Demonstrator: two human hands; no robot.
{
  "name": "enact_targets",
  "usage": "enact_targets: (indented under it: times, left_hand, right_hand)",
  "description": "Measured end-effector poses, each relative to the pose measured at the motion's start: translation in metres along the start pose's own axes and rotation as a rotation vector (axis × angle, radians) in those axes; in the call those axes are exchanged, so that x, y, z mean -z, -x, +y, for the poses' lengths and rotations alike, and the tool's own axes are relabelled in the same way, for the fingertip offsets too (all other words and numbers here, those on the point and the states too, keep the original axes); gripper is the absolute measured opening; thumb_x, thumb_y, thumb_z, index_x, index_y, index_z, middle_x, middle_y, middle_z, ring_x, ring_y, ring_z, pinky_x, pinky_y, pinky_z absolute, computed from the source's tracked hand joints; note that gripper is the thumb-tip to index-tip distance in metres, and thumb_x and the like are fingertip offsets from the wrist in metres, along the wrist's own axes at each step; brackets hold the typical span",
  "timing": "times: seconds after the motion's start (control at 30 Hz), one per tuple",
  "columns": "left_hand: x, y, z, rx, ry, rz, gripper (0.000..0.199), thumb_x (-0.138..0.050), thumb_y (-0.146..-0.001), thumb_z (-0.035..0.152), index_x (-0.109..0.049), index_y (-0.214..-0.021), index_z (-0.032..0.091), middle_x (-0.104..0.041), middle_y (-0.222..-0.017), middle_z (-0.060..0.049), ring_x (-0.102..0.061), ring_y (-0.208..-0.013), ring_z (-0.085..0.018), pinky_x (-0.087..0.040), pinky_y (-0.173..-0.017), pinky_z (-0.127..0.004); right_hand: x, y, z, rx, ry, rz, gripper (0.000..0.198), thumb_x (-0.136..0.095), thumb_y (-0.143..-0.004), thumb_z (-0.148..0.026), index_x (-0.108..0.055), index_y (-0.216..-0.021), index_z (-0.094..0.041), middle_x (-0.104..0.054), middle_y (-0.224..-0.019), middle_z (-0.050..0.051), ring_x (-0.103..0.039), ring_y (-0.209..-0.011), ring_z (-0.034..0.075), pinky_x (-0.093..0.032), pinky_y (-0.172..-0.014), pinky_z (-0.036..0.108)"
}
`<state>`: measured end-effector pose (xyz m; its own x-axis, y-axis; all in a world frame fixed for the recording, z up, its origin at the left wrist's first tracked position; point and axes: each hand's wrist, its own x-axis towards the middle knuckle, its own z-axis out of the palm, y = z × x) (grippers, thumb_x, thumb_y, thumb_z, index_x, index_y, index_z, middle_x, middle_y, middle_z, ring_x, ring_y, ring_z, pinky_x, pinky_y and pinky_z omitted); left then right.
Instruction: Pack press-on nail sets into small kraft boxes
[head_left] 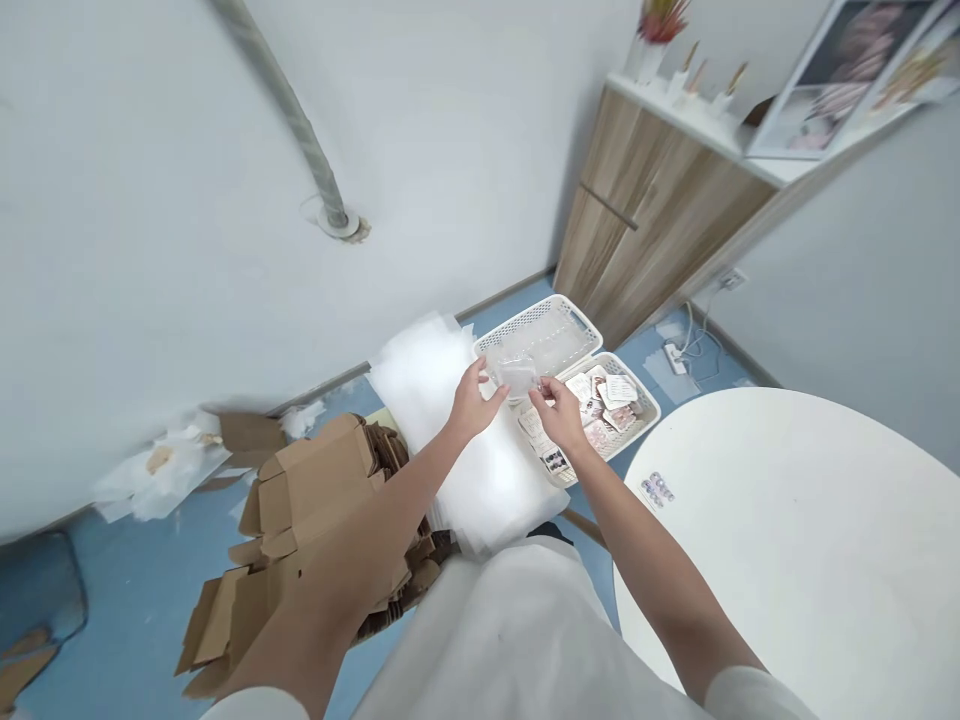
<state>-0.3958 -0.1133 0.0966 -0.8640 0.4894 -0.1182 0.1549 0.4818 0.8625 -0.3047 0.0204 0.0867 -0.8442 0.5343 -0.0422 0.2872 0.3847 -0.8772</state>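
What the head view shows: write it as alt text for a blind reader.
A person's right hand holds a small clear plastic pouch, with the left hand at its other side, near white sheets and two white baskets, one holding small cards. Brown cardboard lies at left; a round white table stands at right.

Bag (517,373): clear, thin, roughly rectangular; held between left hand (474,400) and right hand (559,412), near corner pinched by right hand.

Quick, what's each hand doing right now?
Left hand: open, thumb and fingers apart, by the clear plastic bag; can't tell if it's touching.
Right hand: closed, pinching the clear plastic bag's edge.
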Motion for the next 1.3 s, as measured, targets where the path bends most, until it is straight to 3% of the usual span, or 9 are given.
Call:
enact_targets:
  times: [0.17,0.33,0.6,0.7,0.87,1.03,1.1,1.2,1.3]
  left_hand:
    - [0.007,0.063,0.004,0.088,0.461,-0.149,0.049,-0.047,-0.077,0.043,-0.040,-0.119,0.018,-0.059,-0.103,-0.010,-0.059,-0.087,-0.015,-0.046,-0.075,-0.030]
    - [0.000,0.118,0.009,0.101,0.671,-0.282,0.049,-0.054,-0.073,0.046,-0.046,-0.113,0.019,-0.062,-0.100,-0.008,-0.061,-0.078,-0.014,-0.046,-0.073,-0.031]
    - [-0.046,0.179,0.026,0.147,0.647,-0.535,0.039,-0.066,-0.062,0.040,-0.058,-0.091,0.015,-0.065,-0.078,-0.004,-0.062,-0.064,-0.013,-0.047,-0.066,-0.029]
    - [-0.060,0.193,0.036,0.106,0.608,-0.626,0.037,-0.066,-0.063,0.038,-0.059,-0.091,0.015,-0.065,-0.077,-0.004,-0.061,-0.064,-0.013,-0.047,-0.066,-0.029]
    - [-0.091,0.210,0.051,-0.038,0.505,-0.796,0.035,-0.063,-0.066,0.036,-0.060,-0.093,0.014,-0.065,-0.081,-0.006,-0.061,-0.071,-0.015,-0.047,-0.070,-0.032]
    - [-0.130,0.252,0.059,-0.287,0.255,-0.606,0.035,-0.061,-0.069,0.033,-0.057,-0.099,0.017,-0.058,-0.100,-0.009,-0.054,-0.094,-0.019,-0.043,-0.081,-0.034]
    - [-0.144,0.275,0.066,-0.327,0.222,-0.723,0.033,-0.060,-0.070,0.035,-0.057,-0.098,0.018,-0.057,-0.099,-0.008,-0.055,-0.092,-0.018,-0.043,-0.079,-0.033]
    - [-0.167,0.304,0.082,-0.203,0.340,-0.919,0.039,-0.057,-0.072,0.038,-0.052,-0.106,0.019,-0.055,-0.103,-0.009,-0.058,-0.084,-0.016,-0.047,-0.073,-0.031]
    - [-0.190,0.320,0.098,-0.045,0.450,-0.960,0.043,-0.057,-0.072,0.041,-0.050,-0.108,0.018,-0.057,-0.097,-0.007,-0.060,-0.075,-0.013,-0.048,-0.071,-0.031]
  right_hand:
    - [0.017,0.070,-0.017,-0.016,-0.236,0.027,0.034,-0.048,-0.074,-0.040,-0.057,-0.096,-0.015,-0.061,-0.078,0.003,-0.054,-0.070,0.014,-0.043,-0.069,0.028]
    - [0.029,0.153,-0.017,-0.119,-0.391,0.029,0.037,-0.052,-0.072,-0.043,-0.057,-0.096,-0.016,-0.062,-0.076,0.003,-0.056,-0.068,0.014,-0.045,-0.070,0.030]
    - [0.049,0.270,-0.004,-0.303,-0.533,0.251,0.040,-0.053,-0.072,-0.048,-0.056,-0.100,-0.019,-0.062,-0.083,0.005,-0.057,-0.070,0.016,-0.046,-0.065,0.030]
    - [0.058,0.298,0.002,-0.291,-0.647,0.382,0.035,-0.060,-0.068,-0.043,-0.056,-0.096,-0.022,-0.060,-0.089,0.003,-0.057,-0.069,0.014,-0.045,-0.064,0.029]
    - [0.072,0.327,0.011,-0.309,-0.704,0.561,0.027,-0.063,-0.064,-0.038,-0.056,-0.084,-0.021,-0.057,-0.076,0.000,-0.053,-0.060,0.010,-0.045,-0.059,0.027]
    - [0.092,0.356,0.028,-0.326,-0.390,0.870,0.019,-0.059,-0.067,-0.032,-0.052,-0.079,-0.019,-0.053,-0.069,-0.002,-0.049,-0.058,0.010,-0.043,-0.057,0.026]
    - [0.101,0.370,0.035,-0.310,-0.142,0.957,0.016,-0.056,-0.069,-0.029,-0.052,-0.080,-0.019,-0.053,-0.069,-0.001,-0.049,-0.060,0.011,-0.042,-0.058,0.026]
    - [0.118,0.389,0.048,-0.215,0.234,0.972,0.012,-0.052,-0.072,-0.026,-0.053,-0.082,-0.019,-0.054,-0.071,0.001,-0.048,-0.062,0.013,-0.041,-0.057,0.026]
    - [0.134,0.402,0.063,-0.095,0.566,0.911,0.012,-0.048,-0.076,-0.021,-0.056,-0.085,-0.019,-0.055,-0.071,0.003,-0.048,-0.065,0.015,-0.039,-0.059,0.027]
